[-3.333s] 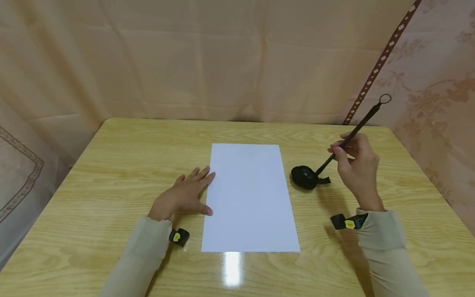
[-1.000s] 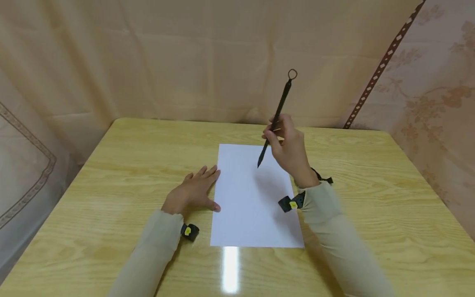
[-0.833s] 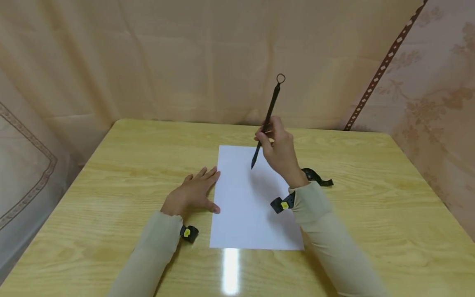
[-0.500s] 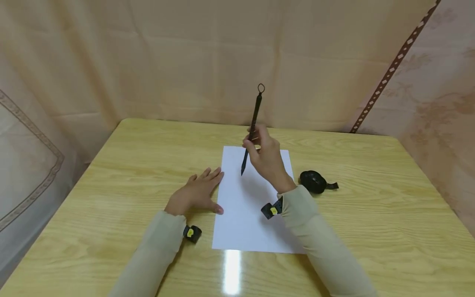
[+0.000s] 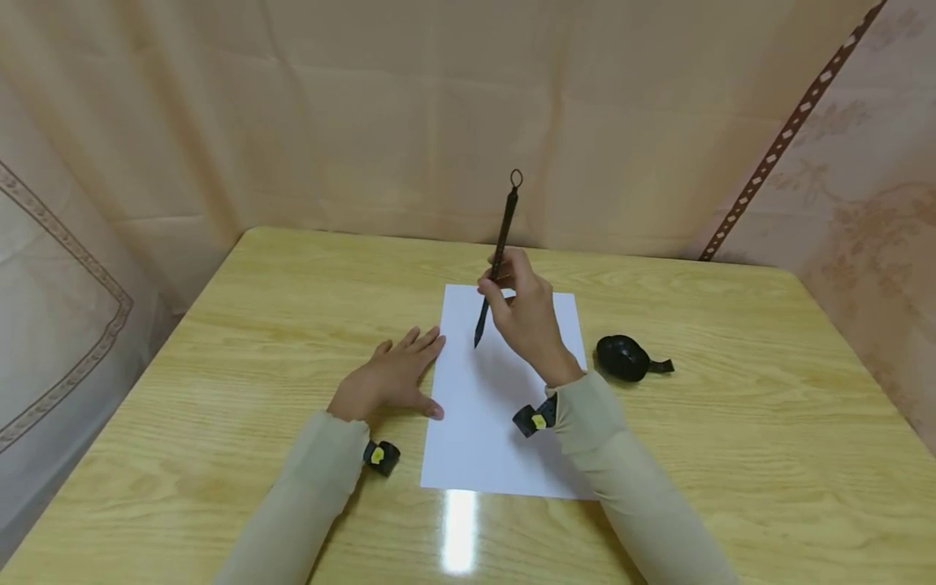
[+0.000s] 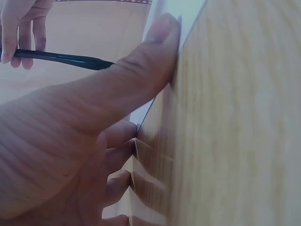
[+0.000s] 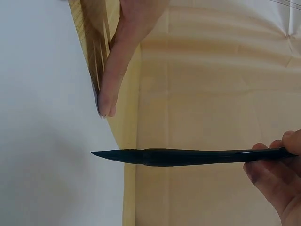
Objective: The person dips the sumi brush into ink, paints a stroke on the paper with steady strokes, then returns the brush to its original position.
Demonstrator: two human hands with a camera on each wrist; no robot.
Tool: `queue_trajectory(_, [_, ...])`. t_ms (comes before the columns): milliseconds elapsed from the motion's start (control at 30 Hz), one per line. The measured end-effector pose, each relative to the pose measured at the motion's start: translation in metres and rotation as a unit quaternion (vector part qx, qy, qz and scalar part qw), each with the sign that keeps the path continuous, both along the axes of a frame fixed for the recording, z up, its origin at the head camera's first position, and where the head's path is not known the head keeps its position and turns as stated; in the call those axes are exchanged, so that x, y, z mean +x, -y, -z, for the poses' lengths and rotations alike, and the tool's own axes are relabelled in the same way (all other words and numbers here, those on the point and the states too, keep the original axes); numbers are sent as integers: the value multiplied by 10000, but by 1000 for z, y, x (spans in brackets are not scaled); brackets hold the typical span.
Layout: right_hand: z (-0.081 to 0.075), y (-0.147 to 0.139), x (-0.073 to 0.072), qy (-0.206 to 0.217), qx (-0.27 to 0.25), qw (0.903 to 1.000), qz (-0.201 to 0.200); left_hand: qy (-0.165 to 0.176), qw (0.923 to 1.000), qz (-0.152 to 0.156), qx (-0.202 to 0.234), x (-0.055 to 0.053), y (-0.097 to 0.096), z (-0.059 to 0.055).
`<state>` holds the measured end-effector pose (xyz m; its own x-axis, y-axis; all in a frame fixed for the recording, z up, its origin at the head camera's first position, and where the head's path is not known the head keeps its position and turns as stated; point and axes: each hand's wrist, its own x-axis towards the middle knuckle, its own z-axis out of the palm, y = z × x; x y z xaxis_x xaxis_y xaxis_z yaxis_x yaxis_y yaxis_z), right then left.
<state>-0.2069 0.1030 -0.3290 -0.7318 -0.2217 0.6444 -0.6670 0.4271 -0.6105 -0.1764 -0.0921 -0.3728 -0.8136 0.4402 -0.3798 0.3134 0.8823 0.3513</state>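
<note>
A black calligraphy brush (image 5: 506, 221) with a loop at its top end is pinched in my right hand (image 5: 532, 321), its tip pointing down. In the right wrist view the dark brush tip (image 7: 113, 156) appears just above the paper; contact cannot be made out. White paper (image 5: 475, 455) lies upright in front of me on the table, without visible marks. My left hand (image 5: 391, 379) rests with spread fingers along its left edge, thumb and fingertips touching it. In the left wrist view the thumb (image 6: 141, 66) hides the brush's tip.
To the right of the paper sits a rounded, glossy black object (image 5: 623, 358) with a short tab. The wood-patterned table (image 5: 731, 439) ends at a beige curtain (image 5: 366, 122) behind. Camera straps are on both wrists.
My right hand has carried the brush leftward from the black object to over the paper, and lowered it. In the last half second it barely moves. The left hand stays at the paper's edge.
</note>
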Motion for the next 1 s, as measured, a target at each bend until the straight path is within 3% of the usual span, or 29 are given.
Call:
queue_trajectory(400, [-2, -7, 7, -177, -109, 9998, 58, 10, 10000, 24, 53, -1, -5, -2])
queue_trajectory(1000, [8, -5, 1, -225, -186, 9995, -68, 34, 10000, 53, 7, -2, -1, 1])
